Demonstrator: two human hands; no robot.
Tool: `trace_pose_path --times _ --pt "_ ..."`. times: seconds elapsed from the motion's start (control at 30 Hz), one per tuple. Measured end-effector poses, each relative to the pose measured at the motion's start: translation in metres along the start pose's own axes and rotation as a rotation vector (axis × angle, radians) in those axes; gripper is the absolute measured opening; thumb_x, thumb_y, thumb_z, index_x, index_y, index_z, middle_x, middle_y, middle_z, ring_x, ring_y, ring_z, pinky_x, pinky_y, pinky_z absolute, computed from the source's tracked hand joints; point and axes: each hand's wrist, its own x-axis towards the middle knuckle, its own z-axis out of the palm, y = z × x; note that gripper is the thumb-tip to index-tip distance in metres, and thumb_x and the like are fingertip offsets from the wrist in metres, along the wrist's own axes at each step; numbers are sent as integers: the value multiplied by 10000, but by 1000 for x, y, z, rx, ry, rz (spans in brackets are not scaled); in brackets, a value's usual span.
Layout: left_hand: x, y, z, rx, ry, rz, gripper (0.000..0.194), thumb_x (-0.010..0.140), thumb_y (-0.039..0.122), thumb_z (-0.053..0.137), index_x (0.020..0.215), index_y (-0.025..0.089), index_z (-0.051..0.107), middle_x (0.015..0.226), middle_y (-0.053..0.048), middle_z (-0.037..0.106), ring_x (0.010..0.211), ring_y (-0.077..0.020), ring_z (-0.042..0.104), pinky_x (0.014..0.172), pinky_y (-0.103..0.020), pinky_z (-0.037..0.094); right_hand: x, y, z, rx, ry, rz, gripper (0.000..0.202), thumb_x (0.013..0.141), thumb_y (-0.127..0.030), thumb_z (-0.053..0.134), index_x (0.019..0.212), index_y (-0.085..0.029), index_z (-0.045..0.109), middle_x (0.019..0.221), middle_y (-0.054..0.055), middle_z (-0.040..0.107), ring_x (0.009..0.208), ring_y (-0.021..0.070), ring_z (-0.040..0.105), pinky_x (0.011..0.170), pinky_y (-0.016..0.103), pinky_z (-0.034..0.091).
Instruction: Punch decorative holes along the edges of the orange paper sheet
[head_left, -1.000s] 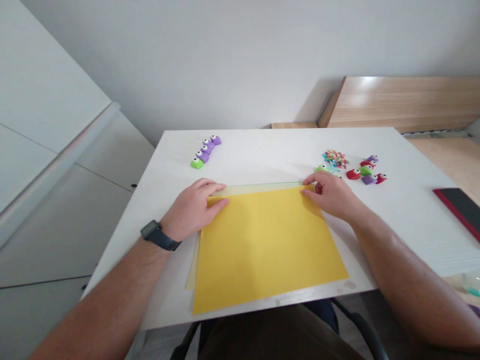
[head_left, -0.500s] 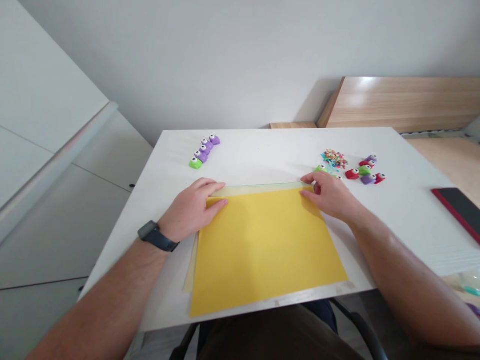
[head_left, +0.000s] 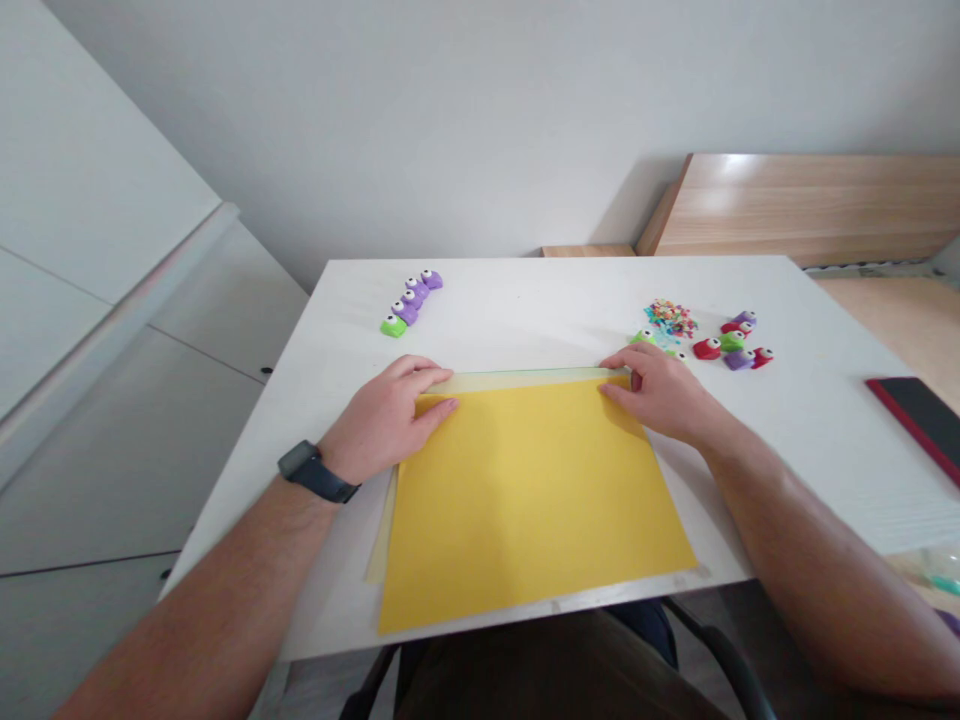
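Yellow paper [head_left: 532, 490] overlaps a paler sheet [head_left: 525, 379] at the tabletop's [head_left: 517, 320] 6 o'clock, left hand [head_left: 385, 415] at its 11, right hand [head_left: 661, 392] at 1 — pinching grip or not, I can't tell — and uneven pulling could skew it.

Readable text, labels, brands, numbers or signs: none. Yellow sheet [head_left: 532, 490]: plain on its visible face. Pale sheet [head_left: 517, 380] beneath: nothing legible along the exposed margin. Watch [head_left: 300, 459]: face dark and seen aslant; no digits or brand can be made out. Dark, red-edged item [head_left: 918, 414] on the counter [head_left: 525, 325]: no legible marking.
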Motion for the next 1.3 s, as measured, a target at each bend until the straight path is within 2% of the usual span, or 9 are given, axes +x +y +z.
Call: trace_pose_path --times 0.2,0.37,0.87,1.07,1.3 --pt "1 0 0 18 8 5 444 963 503 569 1293 227 680 1284 -95 653 1188 -281 639 1110 -417 482 0 -1 0 -1 4 3 312 838 -326 675 1130 -225 722 1116 78 671 793 192 631 722 333 479" --pt "0 1 -1 18 -12 3 437 963 495 571 1289 226 683 1254 -90 662 1155 -278 652 1069 -414 505 0 -2 0 -16 -12 12 329 847 -330 673 1148 -204 719 1058 81 681 787 197 615 736 340 476" --pt "0 1 0 26 -2 22 443 970 462 568 1322 208 657 1301 -98 638 1199 -268 629 1112 -409 484 0 -4 -2 26 13 -16 188 814 -263 682 994 -221 652 955 41 653 737 176 571 693 314 423" --pt "0 2 1 24 27 16 432 966 464 577 1292 200 677 1257 -103 641 1182 -268 630 1099 -408 490 2 0 2 42 80 -22 79 851 -227 639 930 -221 644 917 42 657 741 182 572 695 316 421" --pt "1 -2 -3 34 17 -8 475 950 495 598 1310 195 672 1289 -103 639 1139 -278 645 1037 -408 517 3 1 4 47 139 -33 83 881 -201 599 930 -212 666 949 62 672 783 192 593 717 328 438"
